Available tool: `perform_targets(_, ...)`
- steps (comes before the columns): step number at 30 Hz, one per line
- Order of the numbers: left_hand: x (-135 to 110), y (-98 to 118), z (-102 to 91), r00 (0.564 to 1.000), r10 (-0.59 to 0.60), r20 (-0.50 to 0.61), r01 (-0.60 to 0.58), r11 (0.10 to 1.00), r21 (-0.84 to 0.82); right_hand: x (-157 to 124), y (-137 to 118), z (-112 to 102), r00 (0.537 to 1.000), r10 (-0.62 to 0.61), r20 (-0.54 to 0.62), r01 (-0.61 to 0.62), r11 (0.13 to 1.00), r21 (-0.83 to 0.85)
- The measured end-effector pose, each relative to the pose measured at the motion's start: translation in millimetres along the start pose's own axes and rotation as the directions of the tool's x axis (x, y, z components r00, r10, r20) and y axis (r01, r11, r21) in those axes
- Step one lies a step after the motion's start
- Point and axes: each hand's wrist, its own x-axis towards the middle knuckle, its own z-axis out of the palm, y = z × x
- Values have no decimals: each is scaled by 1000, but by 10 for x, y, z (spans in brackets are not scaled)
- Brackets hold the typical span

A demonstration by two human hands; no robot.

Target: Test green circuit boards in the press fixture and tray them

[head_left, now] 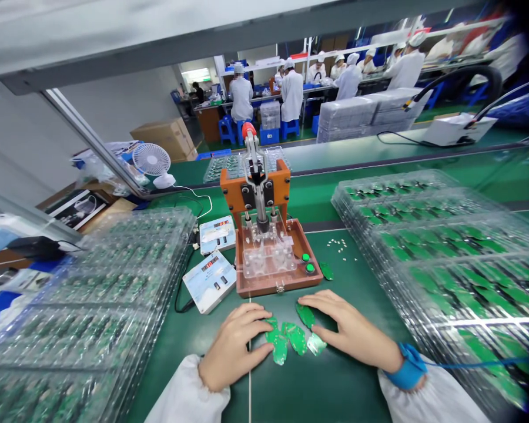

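Note:
Several small green circuit boards (296,338) lie loosely bunched on the green mat between my two hands. My left hand (235,343) rests at the left side of the bunch, fingers apart, with fingertips and thumb touching the boards (279,351) there. From the right, my right hand (346,326) spans one circuit board (305,316) between thumb and fingertips. A paler board (316,344) lies just below that thumb. Beyond the hands stands an orange-and-brown test fixture (264,288) with a red-tipped toggle clamp (249,130) and two green buttons.
Stacked clear trays of boards flank me on the left (152,258) and right (357,235). Two meter boxes (209,281) with red digits sit left of the fixture. Tiny pale pieces (337,244) and another board (327,271) lie right of it. A blue wrist strap (408,367) trails a cord.

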Motion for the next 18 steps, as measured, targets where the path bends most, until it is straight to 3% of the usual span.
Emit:
perform_targets(3,21,67,-111,996,41,-77,-46,997,-64,-61,-114,-56,1000,-13,-22,15,996,85)
perform_targets(6,133,131,-350,982,98,-163,-111,992,-67,-29,-288,-166,992,-79,-98,91,988,126)
perform_targets(11,579,-24,-708,942,148,-301,-122,987,106,445,-428,-358,923,-244,-299,219,969,-113)
perform_targets(15,867,-248,-725,937,158,-312,-111,980,163,874,-339,-397,876,-378,-299,306,915,-261)
perform_targets(18,918,-319,-661,947,142,-287,-103,984,148,1006,-262,-360,867,-407,-289,328,901,-284)
